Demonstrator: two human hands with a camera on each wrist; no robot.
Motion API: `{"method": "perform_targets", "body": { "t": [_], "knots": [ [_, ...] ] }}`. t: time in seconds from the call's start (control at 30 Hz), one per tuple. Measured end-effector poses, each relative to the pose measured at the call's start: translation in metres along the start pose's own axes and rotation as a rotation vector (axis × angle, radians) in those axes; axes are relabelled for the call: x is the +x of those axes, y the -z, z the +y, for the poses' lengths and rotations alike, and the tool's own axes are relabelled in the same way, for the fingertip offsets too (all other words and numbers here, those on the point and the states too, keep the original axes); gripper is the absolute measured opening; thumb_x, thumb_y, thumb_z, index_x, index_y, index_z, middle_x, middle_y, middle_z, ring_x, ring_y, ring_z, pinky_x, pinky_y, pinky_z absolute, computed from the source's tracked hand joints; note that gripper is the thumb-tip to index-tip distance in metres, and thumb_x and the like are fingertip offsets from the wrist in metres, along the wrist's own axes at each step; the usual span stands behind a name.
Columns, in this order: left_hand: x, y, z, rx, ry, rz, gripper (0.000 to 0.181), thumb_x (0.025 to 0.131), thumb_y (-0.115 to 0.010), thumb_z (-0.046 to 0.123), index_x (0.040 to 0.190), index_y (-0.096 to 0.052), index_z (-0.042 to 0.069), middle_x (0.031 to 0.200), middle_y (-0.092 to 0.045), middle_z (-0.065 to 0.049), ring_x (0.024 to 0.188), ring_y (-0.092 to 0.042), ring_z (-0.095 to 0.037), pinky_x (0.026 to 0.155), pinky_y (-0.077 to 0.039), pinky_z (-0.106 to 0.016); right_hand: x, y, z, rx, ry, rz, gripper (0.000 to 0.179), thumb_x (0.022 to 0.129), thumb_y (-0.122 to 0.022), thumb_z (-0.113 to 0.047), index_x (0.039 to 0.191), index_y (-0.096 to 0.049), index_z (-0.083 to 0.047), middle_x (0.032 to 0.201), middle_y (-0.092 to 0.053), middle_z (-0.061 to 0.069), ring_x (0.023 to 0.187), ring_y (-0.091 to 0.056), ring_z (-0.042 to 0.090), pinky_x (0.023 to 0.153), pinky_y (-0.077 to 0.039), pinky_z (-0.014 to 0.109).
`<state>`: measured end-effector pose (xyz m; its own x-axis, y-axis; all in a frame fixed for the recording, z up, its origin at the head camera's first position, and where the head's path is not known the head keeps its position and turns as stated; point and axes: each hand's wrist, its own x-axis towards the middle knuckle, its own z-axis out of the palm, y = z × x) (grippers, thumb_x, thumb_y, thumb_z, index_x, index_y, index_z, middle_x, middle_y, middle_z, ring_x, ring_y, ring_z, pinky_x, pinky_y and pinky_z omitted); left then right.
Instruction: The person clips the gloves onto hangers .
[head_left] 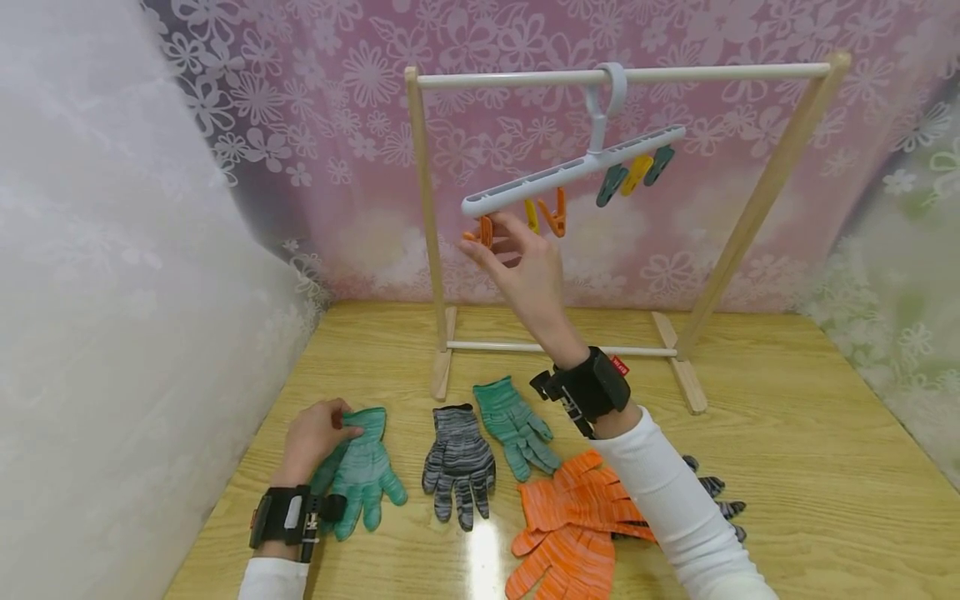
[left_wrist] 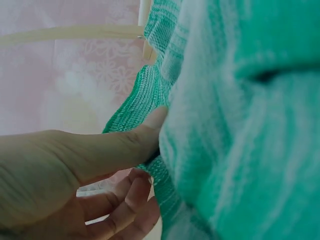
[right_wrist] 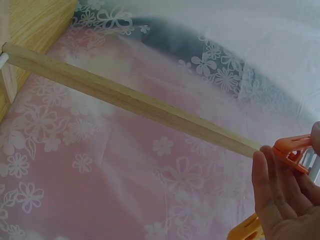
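Note:
At the left of the table my left hand (head_left: 318,437) pinches the cuff of a green striped glove (head_left: 367,479); a second green layer shows behind it. In the left wrist view the thumb lies on the knitted green fabric (left_wrist: 215,150). My right hand (head_left: 528,271) is raised to the near left end of a pale grey clip hanger (head_left: 536,179), pinching an orange clothespin (head_left: 486,232) between thumb and fingers. The right wrist view shows this orange clothespin (right_wrist: 295,145) at the fingertips. Beside that hand hang another orange clothespin (head_left: 557,215) and a yellow clothespin (head_left: 532,215).
The hanger hooks over the top bar of a wooden rack (head_left: 517,79). Dark green and yellow clothespins (head_left: 636,175) hang at its far end. On the table lie a grey striped glove (head_left: 459,467), another green glove (head_left: 517,425), orange gloves (head_left: 573,517) and dark gloves (head_left: 712,483) partly under my right sleeve.

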<state>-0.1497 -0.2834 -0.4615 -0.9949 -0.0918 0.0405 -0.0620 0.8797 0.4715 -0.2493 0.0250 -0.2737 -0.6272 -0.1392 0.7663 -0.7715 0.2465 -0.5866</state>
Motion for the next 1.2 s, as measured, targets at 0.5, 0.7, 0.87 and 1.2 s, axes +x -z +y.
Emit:
{"method": "perform_targets", "body": {
  "t": [0.5,0.7,0.87,1.2],
  "knots": [
    [0.013,-0.010,0.003,-0.179,-0.076,0.133,0.035,0.091,-0.077,0.013,0.121,-0.067,-0.001,0.109,-0.071,-0.029,0.097,-0.071,-0.043,0.079,-0.058,-0.055,0.000,0.008,-0.002,-0.004,0.035,0.019,0.041,0.083,-0.085,-0.012,0.119,-0.072,0.004,0.100,-0.070,0.018,0.082,-0.073,0.028,0.074,-0.062,0.038],
    [0.018,-0.005,0.011,-0.183,-0.121,0.156,0.034,0.091,-0.076,0.014,0.119,-0.069,-0.003,0.107,-0.072,-0.028,0.096,-0.071,-0.042,0.080,-0.058,-0.054,-0.001,0.008,-0.003,0.001,0.010,0.013,0.040,0.085,-0.084,-0.013,0.120,-0.072,0.003,0.101,-0.071,0.017,0.083,-0.073,0.027,0.075,-0.062,0.034],
    [0.022,-0.003,0.023,-0.174,-0.154,0.185,0.032,0.096,-0.072,0.018,0.120,-0.068,-0.004,0.111,-0.071,-0.028,0.098,-0.070,-0.042,0.083,-0.057,-0.056,-0.001,0.008,-0.004,0.013,-0.029,-0.001,0.039,0.086,-0.083,-0.012,0.120,-0.072,0.003,0.101,-0.071,0.017,0.085,-0.072,0.027,0.076,-0.061,0.036],
    [0.032,-0.003,0.053,-0.150,-0.311,0.315,0.018,0.096,-0.071,0.018,0.106,-0.072,0.004,0.084,-0.073,-0.016,0.075,-0.070,-0.032,0.067,-0.057,-0.048,0.000,0.008,-0.002,0.017,-0.059,-0.011,0.039,0.087,-0.082,-0.014,0.121,-0.072,0.003,0.101,-0.072,0.018,0.086,-0.072,0.028,0.078,-0.061,0.037]
  ]
}}
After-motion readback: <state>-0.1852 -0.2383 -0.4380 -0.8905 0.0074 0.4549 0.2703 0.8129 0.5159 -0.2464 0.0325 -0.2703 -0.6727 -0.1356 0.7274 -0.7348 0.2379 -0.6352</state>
